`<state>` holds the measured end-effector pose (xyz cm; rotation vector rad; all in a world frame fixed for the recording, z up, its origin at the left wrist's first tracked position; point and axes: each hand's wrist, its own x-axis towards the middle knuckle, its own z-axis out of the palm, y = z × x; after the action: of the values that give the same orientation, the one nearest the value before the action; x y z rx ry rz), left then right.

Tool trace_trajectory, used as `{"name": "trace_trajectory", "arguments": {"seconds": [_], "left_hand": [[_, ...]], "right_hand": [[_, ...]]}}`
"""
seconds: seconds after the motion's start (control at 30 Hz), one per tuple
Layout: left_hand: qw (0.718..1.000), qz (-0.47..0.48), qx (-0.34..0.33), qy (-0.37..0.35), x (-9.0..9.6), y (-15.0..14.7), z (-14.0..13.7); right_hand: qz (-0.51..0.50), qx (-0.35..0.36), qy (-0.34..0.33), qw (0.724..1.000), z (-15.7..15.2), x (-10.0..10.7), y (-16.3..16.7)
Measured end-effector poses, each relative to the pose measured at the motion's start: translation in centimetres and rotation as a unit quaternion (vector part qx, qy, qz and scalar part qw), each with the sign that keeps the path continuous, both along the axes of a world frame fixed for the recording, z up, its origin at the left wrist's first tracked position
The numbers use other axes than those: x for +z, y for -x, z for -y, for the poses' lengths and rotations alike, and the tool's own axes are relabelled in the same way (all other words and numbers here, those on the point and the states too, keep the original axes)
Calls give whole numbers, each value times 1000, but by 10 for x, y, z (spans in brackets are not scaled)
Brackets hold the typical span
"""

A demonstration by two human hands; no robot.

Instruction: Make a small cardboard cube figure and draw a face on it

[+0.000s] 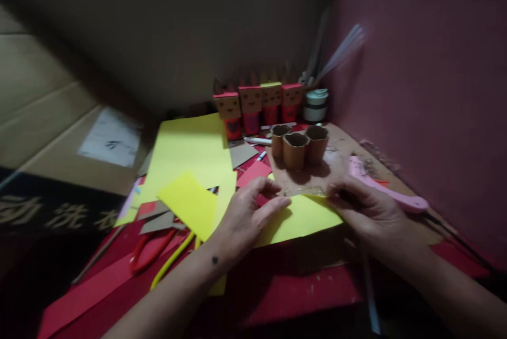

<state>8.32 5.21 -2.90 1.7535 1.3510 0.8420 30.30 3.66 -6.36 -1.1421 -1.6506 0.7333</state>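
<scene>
Both of my hands hold a piece of yellow paper (303,218) low over the front of the red table. My left hand (253,209) pinches its left side, with thumb on top. At the paper's right end, my right hand (366,209) is closed on the edge; its fingertips are partly hidden. Just beyond the paper stand three short cardboard tubes (295,151) with open tops. A smaller yellow piece (190,204) and a large yellow sheet (190,151) lie left of my left hand.
Several cardboard figures with drawn faces (250,101) line the back beside a pale lidded jar (316,105). A pink glue gun (390,188) lies at right. Red-handled scissors (152,249) and a yellow handle (172,260) lie at left. A large carton (59,133) stands left; a wall (428,91) rises right.
</scene>
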Motion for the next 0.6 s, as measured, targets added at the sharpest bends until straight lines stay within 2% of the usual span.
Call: {"name": "trace_trajectory", "arguments": {"seconds": [0.07, 0.17, 0.27, 0.43, 0.6], "left_hand": [[999, -13, 21, -40, 10, 15, 1], [987, -75, 109, -93, 26, 50, 6], [974, -122, 173, -81, 34, 91, 15], [952, -182, 247, -2, 23, 140, 35], [937, -182, 298, -10, 2, 161, 47]], "right_hand": [[-3, -14, 9, 1000, 0, -4, -2], [2, -47, 35, 998, 1, -5, -4], [-6, -69, 63, 996, 2, -1, -4], [-13, -83, 71, 994, 2, 4, 0], [-18, -91, 54, 994, 0, 1, 0]]}}
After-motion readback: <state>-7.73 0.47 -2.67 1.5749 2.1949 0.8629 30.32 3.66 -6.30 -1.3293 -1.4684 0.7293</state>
